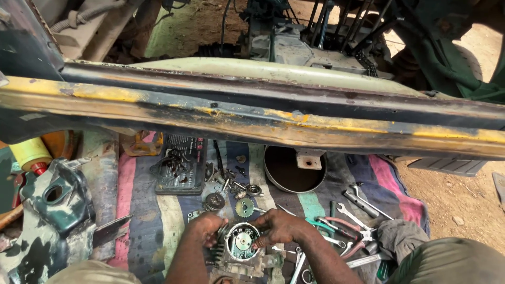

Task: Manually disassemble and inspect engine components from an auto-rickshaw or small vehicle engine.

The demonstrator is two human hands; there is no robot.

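Both my hands hold a small greasy engine housing (242,248) with a round open face, low in the middle of the view. My left hand (206,227) grips its left side. My right hand (280,227) wraps its right side with a finger on the rim. Inside the round opening sits a pale metal disc. The housing rests over a striped cloth (147,210) on the ground. A toothed gear (244,207) and a dark round part (214,201) lie just beyond my hands.
A rusty yellow and black frame rail (252,113) crosses the whole view above. A round dark pan (294,169) and a black tray (181,165) of small parts lie behind. Several wrenches and pliers (347,223) lie right. A green casing (55,200) sits left.
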